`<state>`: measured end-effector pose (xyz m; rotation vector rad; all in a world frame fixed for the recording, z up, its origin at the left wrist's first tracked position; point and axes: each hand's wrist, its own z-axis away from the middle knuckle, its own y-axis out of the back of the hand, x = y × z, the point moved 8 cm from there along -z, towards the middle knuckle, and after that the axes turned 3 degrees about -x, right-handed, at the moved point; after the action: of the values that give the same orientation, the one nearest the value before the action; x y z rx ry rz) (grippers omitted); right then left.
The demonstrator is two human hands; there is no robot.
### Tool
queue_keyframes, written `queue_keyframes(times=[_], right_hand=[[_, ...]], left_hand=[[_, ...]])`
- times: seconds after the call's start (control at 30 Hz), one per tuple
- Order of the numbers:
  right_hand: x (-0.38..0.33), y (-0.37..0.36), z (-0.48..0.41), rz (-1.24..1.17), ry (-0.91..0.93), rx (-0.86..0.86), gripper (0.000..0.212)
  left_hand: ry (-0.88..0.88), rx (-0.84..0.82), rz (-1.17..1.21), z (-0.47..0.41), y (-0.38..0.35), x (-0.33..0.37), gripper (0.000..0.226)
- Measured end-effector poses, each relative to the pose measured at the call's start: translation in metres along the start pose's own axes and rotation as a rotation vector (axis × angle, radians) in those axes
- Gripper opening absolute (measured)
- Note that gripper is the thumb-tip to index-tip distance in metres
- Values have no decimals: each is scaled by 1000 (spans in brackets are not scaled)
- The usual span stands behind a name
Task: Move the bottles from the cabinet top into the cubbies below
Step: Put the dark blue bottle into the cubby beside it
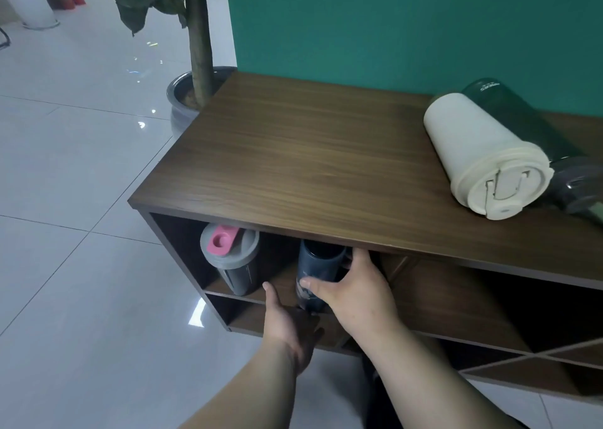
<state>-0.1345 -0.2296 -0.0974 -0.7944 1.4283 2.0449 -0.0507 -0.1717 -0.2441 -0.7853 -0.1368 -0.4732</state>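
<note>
A dark blue bottle point(318, 272) stands in the top-left cubby of the wooden cabinet point(293, 154), and my right hand point(354, 290) is wrapped around it. My left hand point(288, 326) hovers just below and left of that bottle, fingers apart, holding nothing. A grey bottle with a pink lid point(231, 260) stands further left in the same cubby. On the cabinet top at the right lie a cream bottle point(486, 158) and, behind it, a dark green bottle point(522, 118).
Diagonal wooden dividers point(535, 352) form cubbies to the right. A potted tree in a grey pot point(182, 99) stands at the cabinet's far left corner. A teal wall backs the cabinet; glossy white floor tiles point(81, 200) spread to the left.
</note>
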Motion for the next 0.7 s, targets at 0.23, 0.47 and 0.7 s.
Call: queue_keyframes(times=[0.23, 0.47, 0.7], right_hand=[[5, 40, 68, -90, 95, -11, 45], [-42, 178, 113, 82, 325, 537, 58], [-77, 213, 31, 518, 230, 547, 87]], left_hand=[[103, 77, -376, 33, -2, -30, 83], [109, -81, -490, 89, -56, -33, 55], [44, -95, -503, 117, -57, -34, 42]])
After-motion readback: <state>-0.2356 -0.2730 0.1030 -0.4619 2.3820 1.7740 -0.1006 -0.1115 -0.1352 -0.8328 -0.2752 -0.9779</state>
